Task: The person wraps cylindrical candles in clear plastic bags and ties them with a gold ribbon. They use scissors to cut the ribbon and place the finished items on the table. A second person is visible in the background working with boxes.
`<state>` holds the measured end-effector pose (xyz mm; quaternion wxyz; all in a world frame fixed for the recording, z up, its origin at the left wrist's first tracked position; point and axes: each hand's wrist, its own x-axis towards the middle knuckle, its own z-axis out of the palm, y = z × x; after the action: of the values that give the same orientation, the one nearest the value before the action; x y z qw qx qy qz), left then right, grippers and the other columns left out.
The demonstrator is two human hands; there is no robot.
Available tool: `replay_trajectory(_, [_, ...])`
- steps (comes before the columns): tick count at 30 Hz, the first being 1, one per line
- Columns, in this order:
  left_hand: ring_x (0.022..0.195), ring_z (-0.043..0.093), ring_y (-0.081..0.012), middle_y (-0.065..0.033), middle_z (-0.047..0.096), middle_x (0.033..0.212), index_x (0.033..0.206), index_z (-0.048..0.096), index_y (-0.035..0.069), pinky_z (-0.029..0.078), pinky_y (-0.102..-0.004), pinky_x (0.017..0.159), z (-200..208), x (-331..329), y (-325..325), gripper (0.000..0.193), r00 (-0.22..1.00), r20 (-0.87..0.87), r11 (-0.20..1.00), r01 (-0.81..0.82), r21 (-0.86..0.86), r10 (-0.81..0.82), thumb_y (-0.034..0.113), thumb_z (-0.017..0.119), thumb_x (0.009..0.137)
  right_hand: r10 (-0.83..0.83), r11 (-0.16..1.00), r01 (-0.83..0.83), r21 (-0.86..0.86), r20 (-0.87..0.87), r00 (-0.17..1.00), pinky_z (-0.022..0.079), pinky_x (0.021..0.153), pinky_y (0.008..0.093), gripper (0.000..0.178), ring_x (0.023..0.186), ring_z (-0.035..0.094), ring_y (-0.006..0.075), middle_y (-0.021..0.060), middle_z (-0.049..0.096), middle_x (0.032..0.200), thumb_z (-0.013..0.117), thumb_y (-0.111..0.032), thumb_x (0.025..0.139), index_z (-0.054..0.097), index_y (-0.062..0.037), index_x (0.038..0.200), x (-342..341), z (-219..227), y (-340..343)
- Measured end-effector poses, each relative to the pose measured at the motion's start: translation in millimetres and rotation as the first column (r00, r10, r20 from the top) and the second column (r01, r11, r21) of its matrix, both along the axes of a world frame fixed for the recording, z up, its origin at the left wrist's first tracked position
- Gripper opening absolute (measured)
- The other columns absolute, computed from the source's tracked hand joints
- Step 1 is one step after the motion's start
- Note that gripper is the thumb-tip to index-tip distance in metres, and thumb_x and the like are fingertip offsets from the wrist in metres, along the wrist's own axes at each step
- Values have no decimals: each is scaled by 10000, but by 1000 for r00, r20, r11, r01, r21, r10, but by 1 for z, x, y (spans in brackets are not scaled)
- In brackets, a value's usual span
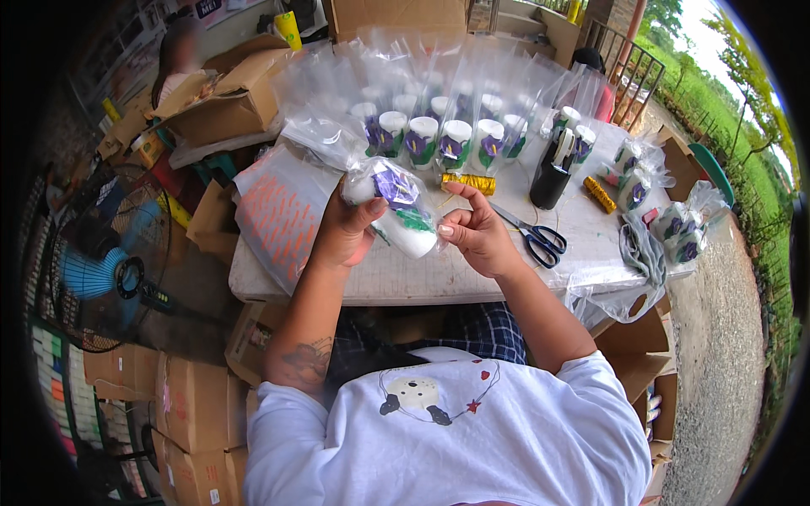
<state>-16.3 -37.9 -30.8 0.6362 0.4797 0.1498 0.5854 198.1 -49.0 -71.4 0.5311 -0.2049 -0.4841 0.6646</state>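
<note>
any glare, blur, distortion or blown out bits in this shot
Head view: fisheye bowing along the table front edge, black around the rim; head view: the sky at upper right nearly washed out, pale glare on the upright clear bags; head view: left hand, right hand and wrapped white cylinder fairly clear.

Blue-bladed fan near stacked cardboard boxes
</note>
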Motion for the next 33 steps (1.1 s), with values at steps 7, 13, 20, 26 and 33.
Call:
replay_trajectory(7, [985, 527, -163, -36, 555, 1052, 1173, 467, 57, 413, -324, 901, -11, -21, 9, 572, 998, 16, 997, -66, -31, 67, 198, 770, 709, -333, 932, 295, 212, 174, 927, 396, 768, 218, 293, 823, 464, 84, 2, 469, 870, 638, -108, 845, 519, -42, 1105, 8, 21, -19])
replay_trajectory(13, [987, 531, -168, -38, 563, 1042, 1172, 471, 52, 412, -326, 905, -14, -26, 13, 598, 991, -57, 992, -122, 44, 124, 210, 789, 690, -352, 852, 115, 511, 397, 848, 320, 843, 282, 101, 904, 410, 146, 16, 452, 892, 645, -141, 839, 585, -60, 849, 7, 26, -47])
replay_trajectory(20, [1036, 531, -200, -96, 561, 1114, 1190, 460, 23, 404, -339, 927, -8, -27, 8, 694, 994, -54, 990, -86, 109, 92, 251, 819, 641, 75, 988, -91, -128, -123, 990, 391, 801, 314, 149, 844, 507, 106, -6, 555, 876, 542, -230, 907, 575, -90, 947, 19, 21, -27])
replay_trajectory(26, [1048, 519, -213, -109, 541, 1142, 1201, 455, 13, 424, -357, 911, 0, -25, 3, 816, 972, -161, 977, -143, 158, 168, 384, 822, 574, 347, 907, -315, -279, 73, 935, 383, 785, 282, 130, 814, 503, 93, -24, 559, 851, 607, -229, 870, 596, -100, 879, 7, 12, -16])
replay_trajectory(33, [1036, 518, -185, -86, 559, 1104, 1181, 466, 17, 394, -335, 930, 3, -23, 5, 729, 984, -104, 978, -128, 166, 147, 281, 834, 611, 333, 920, -290, -262, 134, 933, 389, 712, 238, 176, 785, 491, 78, -31, 554, 825, 622, -270, 865, 603, -96, 855, -4, 6, -20])
